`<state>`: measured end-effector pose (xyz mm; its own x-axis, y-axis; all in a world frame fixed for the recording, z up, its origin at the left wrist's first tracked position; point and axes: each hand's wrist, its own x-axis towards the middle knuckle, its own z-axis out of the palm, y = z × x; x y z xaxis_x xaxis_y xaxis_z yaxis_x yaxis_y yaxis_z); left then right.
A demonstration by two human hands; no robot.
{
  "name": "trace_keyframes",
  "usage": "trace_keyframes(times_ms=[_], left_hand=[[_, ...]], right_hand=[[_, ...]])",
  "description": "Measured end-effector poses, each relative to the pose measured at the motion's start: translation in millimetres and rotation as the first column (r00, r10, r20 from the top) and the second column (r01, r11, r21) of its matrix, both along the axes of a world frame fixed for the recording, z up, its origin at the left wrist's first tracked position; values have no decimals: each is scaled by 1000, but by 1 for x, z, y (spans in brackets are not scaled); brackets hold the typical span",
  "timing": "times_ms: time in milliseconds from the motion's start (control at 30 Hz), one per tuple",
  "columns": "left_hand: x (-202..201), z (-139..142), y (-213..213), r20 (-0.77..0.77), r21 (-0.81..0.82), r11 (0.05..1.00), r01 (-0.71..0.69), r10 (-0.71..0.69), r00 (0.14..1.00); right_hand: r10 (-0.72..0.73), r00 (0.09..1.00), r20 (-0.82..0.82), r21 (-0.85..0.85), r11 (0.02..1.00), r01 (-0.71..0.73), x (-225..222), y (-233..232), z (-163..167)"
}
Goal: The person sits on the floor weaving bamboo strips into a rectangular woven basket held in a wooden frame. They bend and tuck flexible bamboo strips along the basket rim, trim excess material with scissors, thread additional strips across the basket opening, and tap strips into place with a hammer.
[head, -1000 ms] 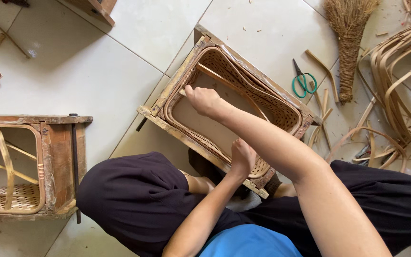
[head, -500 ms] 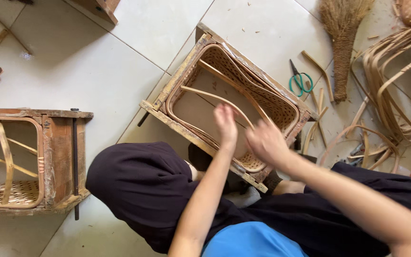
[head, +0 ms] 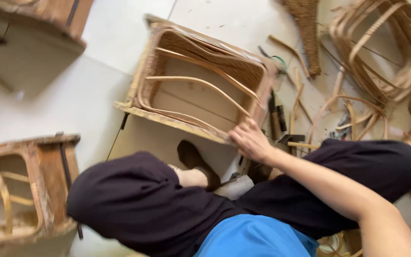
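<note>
A rectangular wooden frame point(head: 200, 85) stands centre on the floor, with bent cane strips point(head: 200, 83) inside it. The right hand point(head: 250, 140) rests on its near right corner. A second frame point(head: 22, 190) lies near left, scissors point(head: 274, 59) and loose cane pieces point(head: 338, 109) right of centre, a cane basket skeleton point(head: 381, 47) far right.

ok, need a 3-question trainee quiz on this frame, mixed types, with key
1. True or false: the right hand rests on the near corner of the wooden frame.
2. What bends across the frame's inside? A) rattan strips B) metal wire C) rope
3. Fill in: the person's trousers are ____ in colour.

Key: 1 true; 2 A; 3 dark. The left hand is out of view.
</note>
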<state>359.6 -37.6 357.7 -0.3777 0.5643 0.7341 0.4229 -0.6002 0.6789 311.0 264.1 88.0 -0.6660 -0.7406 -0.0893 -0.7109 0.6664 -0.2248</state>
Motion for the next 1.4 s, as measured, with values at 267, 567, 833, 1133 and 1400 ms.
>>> trace_keyframes(times_ms=[267, 567, 833, 1133, 1400], left_hand=[[-19, 30, -115, -121, -622, 518, -587, 677, 726], [-106, -207, -42, -555, -685, -41, -727, 676, 484], [-109, -273, 35, -649, -757, -134, -640, 272, 711], [-81, -263, 59, -571, -803, -83, -590, 389, 723], [-115, -276, -47, -587, -583, -233, -778, 783, 206]], right_hand=[[-17, 999, -43, 221, 975, 26, -124, 47, 72], [-429, 892, 141, 85, 903, 420, -141, 191, 91], [-929, 223, 296, 563, 359, 745, 102, 251, -91], [-890, 171, 423, -277, 53, 959, 152, 204, -138], [-447, -53, 893, -72, -259, 963, 93, 211, -89]])
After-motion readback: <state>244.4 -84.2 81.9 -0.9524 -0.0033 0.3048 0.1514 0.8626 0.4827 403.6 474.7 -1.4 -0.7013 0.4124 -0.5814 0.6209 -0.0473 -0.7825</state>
